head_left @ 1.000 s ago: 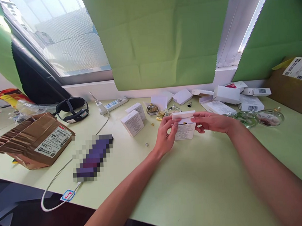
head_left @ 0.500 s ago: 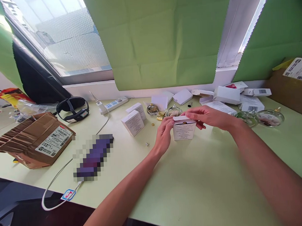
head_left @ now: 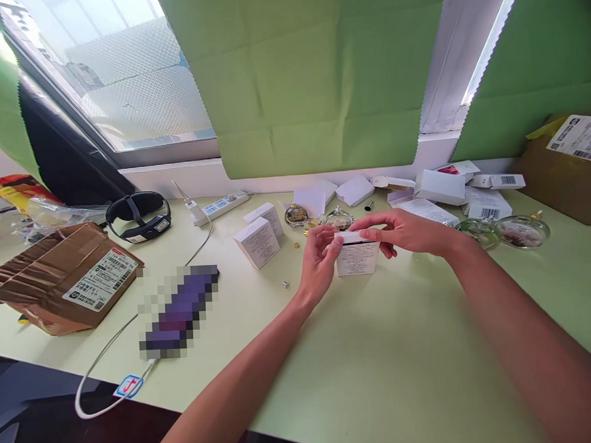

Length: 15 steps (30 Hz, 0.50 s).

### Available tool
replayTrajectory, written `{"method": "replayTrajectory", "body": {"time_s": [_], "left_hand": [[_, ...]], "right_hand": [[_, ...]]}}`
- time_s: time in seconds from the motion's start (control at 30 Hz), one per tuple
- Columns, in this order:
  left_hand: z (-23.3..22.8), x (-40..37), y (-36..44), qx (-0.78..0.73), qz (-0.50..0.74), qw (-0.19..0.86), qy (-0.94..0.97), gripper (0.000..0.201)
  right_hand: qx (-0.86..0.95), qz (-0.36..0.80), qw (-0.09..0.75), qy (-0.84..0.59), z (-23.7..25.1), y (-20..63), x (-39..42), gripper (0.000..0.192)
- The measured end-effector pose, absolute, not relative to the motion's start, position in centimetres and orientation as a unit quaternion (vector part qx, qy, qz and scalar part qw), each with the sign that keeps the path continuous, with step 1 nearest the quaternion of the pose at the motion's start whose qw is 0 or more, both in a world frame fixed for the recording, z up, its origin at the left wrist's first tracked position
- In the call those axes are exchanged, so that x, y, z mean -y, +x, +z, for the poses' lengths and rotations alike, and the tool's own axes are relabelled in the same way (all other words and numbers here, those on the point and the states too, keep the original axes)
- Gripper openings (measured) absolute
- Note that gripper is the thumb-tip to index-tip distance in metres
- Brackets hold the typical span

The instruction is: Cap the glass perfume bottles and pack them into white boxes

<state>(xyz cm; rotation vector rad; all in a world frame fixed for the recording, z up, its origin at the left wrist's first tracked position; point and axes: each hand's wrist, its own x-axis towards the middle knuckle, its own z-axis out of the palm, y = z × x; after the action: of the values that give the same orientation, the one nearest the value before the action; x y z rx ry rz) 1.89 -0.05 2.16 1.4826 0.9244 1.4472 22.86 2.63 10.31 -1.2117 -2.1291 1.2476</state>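
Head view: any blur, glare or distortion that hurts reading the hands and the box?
Head view: the window is blown out at upper left, and daylight on the table is even with soft shadows. The left hand, right hand and small white box are sharp enough, though its print is unreadable. Wide-angle stretch bends the edges. A pixelated patch masks one item.

1. My left hand (head_left: pixel 319 263) grips the left side of a small white box (head_left: pixel 356 258) standing on the pale green table (head_left: pixel 380 361).
2. My right hand (head_left: pixel 406 231) presses its top flap down.
3. 2 similar white boxes (head_left: pixel 257 241) stand just left.
4. Glass bottles (head_left: pixel 339 217) sit behind.
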Motion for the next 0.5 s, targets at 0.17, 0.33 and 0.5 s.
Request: {"method": "replayTrajectory", "body": {"time_s": [0.17,0.33,0.5], "left_hand": [[2.47,0.27,1.72,-0.371,0.553,0.397,0.632,0.029],[2.65,0.32,1.57,-0.375,0.547,0.357,0.658,0.025],[2.79,0.32,1.6,-0.366,0.547,0.343,0.67,0.025]], "right_hand": [[0.762,0.446,0.188,-0.431,10.39,22.77,-2.55,0.053],[0.768,0.444,0.184,-0.425,10.47,22.81,-2.51,0.051],[0.767,0.446,0.182,-0.425,10.38,22.81,-2.58,0.054]]}}
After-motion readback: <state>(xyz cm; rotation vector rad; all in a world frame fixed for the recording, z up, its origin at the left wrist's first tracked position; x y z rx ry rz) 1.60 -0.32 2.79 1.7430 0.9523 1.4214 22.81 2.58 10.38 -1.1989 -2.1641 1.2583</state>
